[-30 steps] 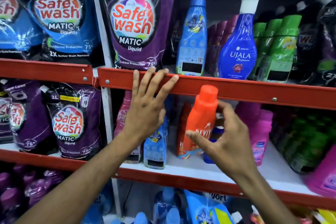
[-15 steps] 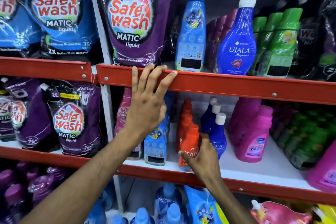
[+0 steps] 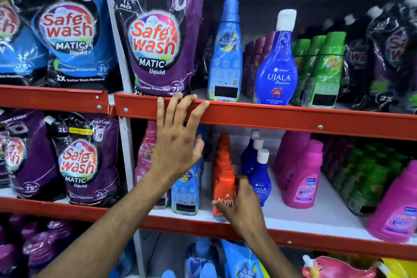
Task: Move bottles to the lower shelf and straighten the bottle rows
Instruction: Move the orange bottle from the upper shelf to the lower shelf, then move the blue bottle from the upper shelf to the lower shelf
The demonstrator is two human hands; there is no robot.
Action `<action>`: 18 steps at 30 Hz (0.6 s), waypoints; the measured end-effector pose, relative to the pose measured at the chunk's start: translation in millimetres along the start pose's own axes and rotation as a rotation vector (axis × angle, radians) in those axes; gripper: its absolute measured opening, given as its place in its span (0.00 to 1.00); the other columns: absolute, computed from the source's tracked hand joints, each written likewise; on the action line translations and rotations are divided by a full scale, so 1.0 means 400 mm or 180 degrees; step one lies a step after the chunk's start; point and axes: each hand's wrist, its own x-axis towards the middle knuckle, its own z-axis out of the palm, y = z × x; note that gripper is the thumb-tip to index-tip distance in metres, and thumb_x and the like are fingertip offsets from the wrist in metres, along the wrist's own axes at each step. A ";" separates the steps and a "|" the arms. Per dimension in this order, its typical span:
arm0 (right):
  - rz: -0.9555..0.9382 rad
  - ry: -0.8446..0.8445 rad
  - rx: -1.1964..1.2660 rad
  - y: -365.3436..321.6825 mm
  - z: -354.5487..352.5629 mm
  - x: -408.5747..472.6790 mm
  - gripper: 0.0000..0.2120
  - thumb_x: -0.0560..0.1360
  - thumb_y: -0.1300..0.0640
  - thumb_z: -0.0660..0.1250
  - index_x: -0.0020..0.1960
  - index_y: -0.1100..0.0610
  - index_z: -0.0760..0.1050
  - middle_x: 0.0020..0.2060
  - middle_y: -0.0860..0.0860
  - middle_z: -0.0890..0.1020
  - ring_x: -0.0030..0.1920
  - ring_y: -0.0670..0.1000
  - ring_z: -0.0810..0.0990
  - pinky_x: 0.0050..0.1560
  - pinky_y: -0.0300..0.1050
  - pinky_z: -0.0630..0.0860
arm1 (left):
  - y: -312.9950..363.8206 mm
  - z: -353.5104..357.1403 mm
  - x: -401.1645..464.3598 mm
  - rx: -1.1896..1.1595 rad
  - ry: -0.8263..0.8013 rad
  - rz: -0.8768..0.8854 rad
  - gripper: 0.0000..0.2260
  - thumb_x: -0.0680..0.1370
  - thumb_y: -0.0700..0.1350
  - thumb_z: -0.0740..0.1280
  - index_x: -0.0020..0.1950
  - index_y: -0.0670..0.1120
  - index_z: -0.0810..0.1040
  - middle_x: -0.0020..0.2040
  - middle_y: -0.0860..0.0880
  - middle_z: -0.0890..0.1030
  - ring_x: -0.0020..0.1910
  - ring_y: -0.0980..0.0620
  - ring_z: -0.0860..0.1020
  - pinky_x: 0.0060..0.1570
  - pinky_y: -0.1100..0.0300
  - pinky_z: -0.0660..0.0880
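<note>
Head view: right hand [image 3: 242, 204] pinches glossy orange bottle [image 3: 224, 192]; left hand [image 3: 178, 142] spread on red metal rail [image 3: 270, 117]

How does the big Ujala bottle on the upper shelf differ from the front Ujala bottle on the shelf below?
The upper Ujala bottle is clearly larger than the lower Ujala bottle. The upper one stands alone at the shelf edge; the lower one heads a row of matching bottles. The upper label shows fully; the right hand partly hides the lower label. Both are blue with white caps and stand upright.

Shop: stocked detergent shelves [image 3: 293, 119]
</note>
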 end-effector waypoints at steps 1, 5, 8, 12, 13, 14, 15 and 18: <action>-0.0070 0.0051 -0.0011 -0.005 -0.011 -0.004 0.37 0.64 0.35 0.76 0.64 0.49 0.64 0.57 0.48 0.78 0.57 0.53 0.80 0.51 0.49 0.77 | 0.000 -0.001 0.000 -0.0001 -0.0005 -0.0002 0.39 0.67 0.42 0.76 0.76 0.49 0.64 0.74 0.43 0.69 0.78 0.39 0.61 0.79 0.32 0.50; -0.0462 0.0548 0.0003 -0.046 -0.083 -0.013 0.35 0.69 0.33 0.70 0.68 0.48 0.65 0.61 0.44 0.75 0.59 0.48 0.78 0.52 0.50 0.79 | 0.000 -0.006 0.000 0.0000 -0.0059 -0.0024 0.37 0.69 0.45 0.74 0.76 0.49 0.64 0.74 0.43 0.69 0.78 0.39 0.62 0.78 0.32 0.51; -0.0899 0.1099 -0.0071 -0.096 -0.151 -0.006 0.27 0.72 0.39 0.71 0.66 0.48 0.68 0.58 0.43 0.76 0.57 0.48 0.78 0.53 0.46 0.79 | 0.009 -0.010 0.003 0.0002 -0.0091 -0.0078 0.33 0.71 0.48 0.71 0.75 0.49 0.66 0.74 0.43 0.69 0.78 0.39 0.62 0.78 0.31 0.51; -0.1548 0.1938 -0.0200 -0.163 -0.253 0.020 0.18 0.75 0.46 0.69 0.61 0.53 0.73 0.54 0.45 0.77 0.52 0.49 0.79 0.49 0.40 0.78 | 0.032 -0.016 0.012 -0.0042 -0.0085 -0.0225 0.29 0.72 0.52 0.68 0.73 0.47 0.70 0.74 0.42 0.71 0.78 0.38 0.63 0.78 0.31 0.52; -0.1744 0.2102 -0.0283 -0.175 -0.274 0.031 0.16 0.75 0.50 0.69 0.60 0.55 0.74 0.53 0.47 0.78 0.53 0.50 0.78 0.52 0.40 0.76 | 0.038 -0.016 0.011 -0.0070 -0.0073 -0.0209 0.29 0.72 0.52 0.67 0.73 0.47 0.70 0.75 0.41 0.71 0.78 0.38 0.63 0.78 0.31 0.52; -0.1900 0.2240 -0.0382 -0.188 -0.297 0.045 0.15 0.75 0.52 0.68 0.59 0.56 0.75 0.53 0.49 0.79 0.53 0.52 0.78 0.54 0.42 0.75 | 0.047 -0.014 0.013 -0.0095 -0.0058 -0.0134 0.30 0.72 0.52 0.67 0.74 0.46 0.70 0.75 0.41 0.70 0.79 0.38 0.63 0.77 0.31 0.53; -0.1988 0.2353 -0.0481 -0.199 -0.319 0.060 0.14 0.76 0.54 0.68 0.59 0.57 0.76 0.52 0.51 0.80 0.53 0.54 0.77 0.56 0.43 0.74 | 0.059 -0.012 0.013 -0.0107 -0.0059 -0.0027 0.31 0.72 0.52 0.67 0.75 0.46 0.70 0.76 0.41 0.70 0.79 0.38 0.63 0.77 0.30 0.53; -0.1986 0.2613 -0.0648 -0.235 -0.374 0.108 0.15 0.75 0.54 0.68 0.59 0.59 0.76 0.53 0.54 0.81 0.55 0.57 0.77 0.59 0.48 0.73 | 0.100 0.002 0.020 -0.0079 -0.0080 0.0256 0.34 0.72 0.52 0.68 0.77 0.47 0.67 0.77 0.40 0.70 0.79 0.37 0.63 0.76 0.29 0.55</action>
